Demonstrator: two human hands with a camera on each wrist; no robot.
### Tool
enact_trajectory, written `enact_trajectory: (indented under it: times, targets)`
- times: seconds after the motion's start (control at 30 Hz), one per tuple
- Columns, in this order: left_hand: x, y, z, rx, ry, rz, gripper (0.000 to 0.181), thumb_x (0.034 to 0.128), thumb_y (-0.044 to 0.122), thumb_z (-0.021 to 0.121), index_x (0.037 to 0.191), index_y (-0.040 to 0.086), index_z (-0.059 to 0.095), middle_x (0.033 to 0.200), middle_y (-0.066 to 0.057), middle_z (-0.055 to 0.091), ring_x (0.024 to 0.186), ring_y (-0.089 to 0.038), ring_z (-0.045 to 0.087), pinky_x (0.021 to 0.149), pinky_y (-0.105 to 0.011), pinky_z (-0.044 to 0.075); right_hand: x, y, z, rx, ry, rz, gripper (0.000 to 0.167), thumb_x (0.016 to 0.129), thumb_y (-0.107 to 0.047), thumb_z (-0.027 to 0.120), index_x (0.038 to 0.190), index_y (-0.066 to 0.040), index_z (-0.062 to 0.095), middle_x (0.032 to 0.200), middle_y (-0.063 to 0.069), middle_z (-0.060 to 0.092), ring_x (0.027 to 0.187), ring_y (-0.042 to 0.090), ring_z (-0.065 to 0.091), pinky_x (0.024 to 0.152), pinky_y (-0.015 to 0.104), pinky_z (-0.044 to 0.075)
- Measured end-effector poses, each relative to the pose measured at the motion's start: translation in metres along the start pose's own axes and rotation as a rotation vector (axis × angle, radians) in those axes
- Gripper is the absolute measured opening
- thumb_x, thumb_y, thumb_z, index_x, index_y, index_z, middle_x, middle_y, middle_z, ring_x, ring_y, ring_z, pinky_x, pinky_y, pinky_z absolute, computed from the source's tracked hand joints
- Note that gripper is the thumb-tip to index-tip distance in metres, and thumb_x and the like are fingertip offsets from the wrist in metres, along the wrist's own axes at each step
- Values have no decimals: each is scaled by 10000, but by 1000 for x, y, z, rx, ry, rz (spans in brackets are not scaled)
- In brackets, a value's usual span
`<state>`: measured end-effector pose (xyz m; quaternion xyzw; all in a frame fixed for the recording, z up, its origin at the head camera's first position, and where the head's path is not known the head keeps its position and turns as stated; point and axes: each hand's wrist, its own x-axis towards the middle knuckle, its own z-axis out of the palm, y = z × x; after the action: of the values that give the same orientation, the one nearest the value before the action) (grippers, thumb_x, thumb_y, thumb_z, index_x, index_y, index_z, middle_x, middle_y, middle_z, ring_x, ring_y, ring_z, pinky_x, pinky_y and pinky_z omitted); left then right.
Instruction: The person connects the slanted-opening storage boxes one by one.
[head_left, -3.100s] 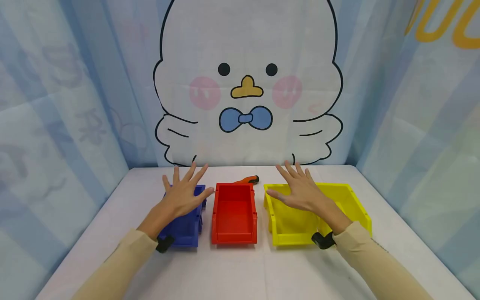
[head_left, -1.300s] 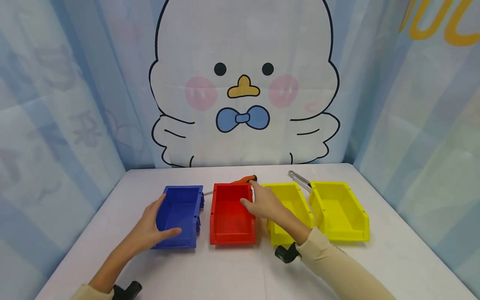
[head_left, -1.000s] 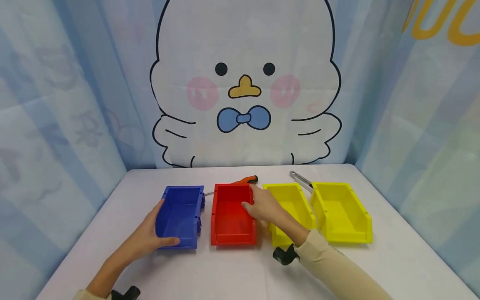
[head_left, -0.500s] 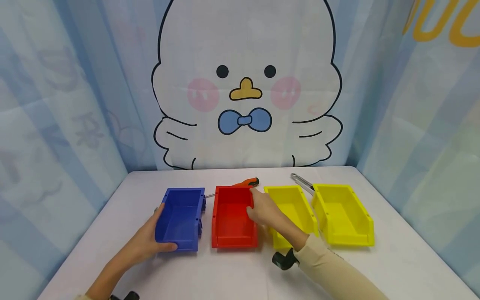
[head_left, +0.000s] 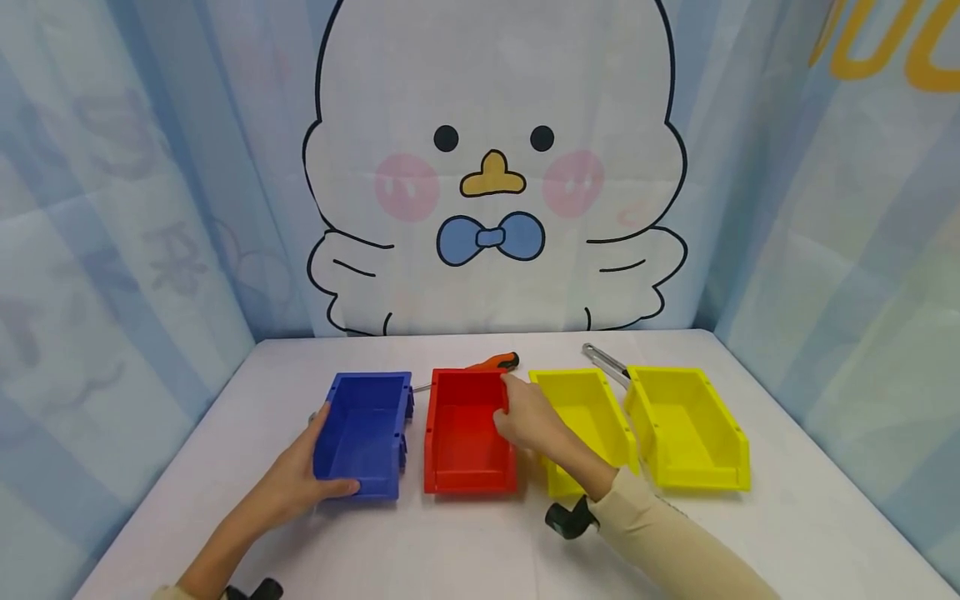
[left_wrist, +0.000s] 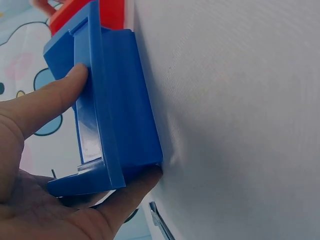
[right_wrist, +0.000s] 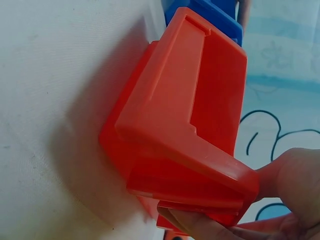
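Observation:
A blue storage bin (head_left: 362, 433) sits on the white table, and my left hand (head_left: 288, 482) grips its near left corner. In the left wrist view the thumb presses on the front rim of the blue bin (left_wrist: 120, 100), while fingers wrap its side. My right hand (head_left: 531, 418) grips the right wall of a red storage bin (head_left: 463, 450), just right of the blue one. The right wrist view shows fingers under the side rim of the red bin (right_wrist: 165, 110); the thumb is at the top edge. Both bins stand upright and show nothing inside.
Two yellow bins (head_left: 577, 408) (head_left: 690, 425) stand on the right, the nearer one partly behind my right forearm. Behind the red bin lies an orange-and-black handled tool (head_left: 497, 362) with a thin metal shaft. A silver metal tool (head_left: 602, 358) lies behind the yellow bins.
Both hands came down from hovering with spread fingers over the bins. The left settled on the blue bin's corner; the right moved left and closed on the red bin's wall. The bins stayed put.

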<state>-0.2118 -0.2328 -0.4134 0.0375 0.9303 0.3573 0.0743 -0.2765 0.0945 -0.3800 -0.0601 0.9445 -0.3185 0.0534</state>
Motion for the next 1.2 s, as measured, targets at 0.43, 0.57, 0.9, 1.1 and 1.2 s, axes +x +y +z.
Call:
enact_trajectory:
  times: [0.43,0.57,0.9,1.1,1.2]
  targets:
    - [1,3,6,-14,17,-35,1348,823,376,920,1699,48,-50,1735,-351,63,1579,-607,141,1246,-757,219,0,6,-2,23,8,5,670,984,-68,670,1601,-11,415,1480,195,633,1140,287,664,1019,473,628]
    - [2,6,7,-12,23,-31,1342,830,376,915,1699,49,-54,1738,-344,61,1583,-600,141,1250,-750,221,3,7,-8,20,23,-34,646,985,-74,648,1591,-14,433,1433,195,665,1018,253,672,941,417,661]
    - [1,10,7,-25,30,-10,1321,839,343,912,1697,32,-43,1734,-355,78,1581,-602,156,1244,-761,233,9,1,-26,72,18,-70,611,1005,-100,631,1592,-69,464,1352,188,708,1057,274,742,869,397,679]
    - [4,10,7,-17,24,-30,1324,845,346,910,1699,50,-58,1739,-347,71,1584,-599,149,1244,-756,229,9,-5,-27,98,13,-67,629,992,-82,634,1597,-73,460,1489,156,631,1230,318,704,968,443,650]
    - [5,10,6,-12,19,-35,1328,846,355,908,1699,51,-63,1741,-343,64,1587,-594,146,1246,-752,228,10,-8,-26,102,16,-80,630,989,-80,634,1595,-63,460,1489,163,637,1243,328,702,987,458,640]
